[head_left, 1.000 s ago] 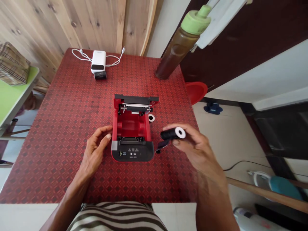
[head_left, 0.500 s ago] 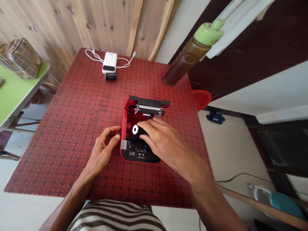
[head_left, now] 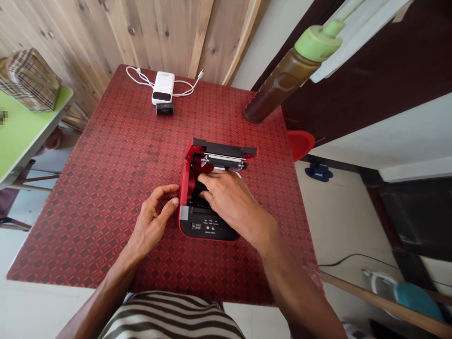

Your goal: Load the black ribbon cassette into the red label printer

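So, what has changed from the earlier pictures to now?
The right hand moved the black cylindrical roll leftward, from beside the red and black boxy machine into its open compartment; fingers mostly hide it. The left hand stays beside the machine, lid raised.

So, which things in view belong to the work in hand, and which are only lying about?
In use:
open red-and-black machine, left hand at its side
dark item inside, mostly hidden by the right hand

Apparently just lying about:
white device
small black cylinder
green-capped bottle
checked bag
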A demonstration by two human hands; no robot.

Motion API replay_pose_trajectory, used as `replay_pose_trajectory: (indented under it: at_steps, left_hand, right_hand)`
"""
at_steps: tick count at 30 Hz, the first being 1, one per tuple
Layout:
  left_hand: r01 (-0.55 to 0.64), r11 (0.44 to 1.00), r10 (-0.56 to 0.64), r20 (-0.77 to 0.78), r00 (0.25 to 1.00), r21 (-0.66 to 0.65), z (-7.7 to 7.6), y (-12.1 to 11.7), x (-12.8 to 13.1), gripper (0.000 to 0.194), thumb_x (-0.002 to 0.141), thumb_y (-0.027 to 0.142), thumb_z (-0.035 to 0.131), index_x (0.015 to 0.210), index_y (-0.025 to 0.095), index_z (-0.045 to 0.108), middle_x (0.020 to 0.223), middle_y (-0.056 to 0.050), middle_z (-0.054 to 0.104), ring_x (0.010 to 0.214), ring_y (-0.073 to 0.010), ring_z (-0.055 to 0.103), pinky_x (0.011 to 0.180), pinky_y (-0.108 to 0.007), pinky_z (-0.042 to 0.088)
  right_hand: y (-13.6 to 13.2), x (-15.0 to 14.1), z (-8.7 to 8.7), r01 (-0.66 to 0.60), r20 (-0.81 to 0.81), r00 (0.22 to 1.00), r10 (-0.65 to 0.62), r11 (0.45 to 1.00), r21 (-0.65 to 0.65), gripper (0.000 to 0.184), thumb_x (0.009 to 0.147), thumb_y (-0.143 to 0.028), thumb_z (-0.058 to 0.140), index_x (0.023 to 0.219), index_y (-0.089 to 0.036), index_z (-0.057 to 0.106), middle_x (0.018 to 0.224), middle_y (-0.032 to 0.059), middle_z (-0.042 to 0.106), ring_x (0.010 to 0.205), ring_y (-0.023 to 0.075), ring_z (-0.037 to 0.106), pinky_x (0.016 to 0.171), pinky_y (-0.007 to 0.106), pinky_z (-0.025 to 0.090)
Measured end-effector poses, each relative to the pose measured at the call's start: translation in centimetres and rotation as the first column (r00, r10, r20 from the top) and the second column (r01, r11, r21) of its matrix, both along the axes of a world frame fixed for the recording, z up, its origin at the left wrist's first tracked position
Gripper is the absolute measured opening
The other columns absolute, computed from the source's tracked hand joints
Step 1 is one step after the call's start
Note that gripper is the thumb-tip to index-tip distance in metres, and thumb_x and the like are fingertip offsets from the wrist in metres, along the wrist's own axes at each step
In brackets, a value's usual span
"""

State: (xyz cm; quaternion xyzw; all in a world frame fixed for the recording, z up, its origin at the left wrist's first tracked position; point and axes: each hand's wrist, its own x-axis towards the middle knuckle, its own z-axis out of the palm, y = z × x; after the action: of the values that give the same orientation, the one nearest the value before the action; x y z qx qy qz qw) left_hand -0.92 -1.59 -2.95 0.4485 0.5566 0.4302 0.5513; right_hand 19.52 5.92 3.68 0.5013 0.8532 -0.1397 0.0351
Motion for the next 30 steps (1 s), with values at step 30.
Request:
replay_pose_trajectory:
  at_steps: [30]
  left_hand:
    - [-0.188,0.936,0.200,-0.010,0.980,0.298,3.7,6.2,1.4,0.055,0.110,0.074,0.067,0.134,0.027,0.082,0.143,-0.009,0.080,0.141,-0.0331,0.069,0.122,-0.047,0.050]
  right_hand:
    - [-6.3,4.3,-0.4,0.067,-0.532,0.826,0.189,0.903,0.425,0.022,0.108,0.001,0.070,0.106,-0.016,0.083,0.099,0.0072,0.079,0.089,0.0200,0.070,0.078,0.033,0.065]
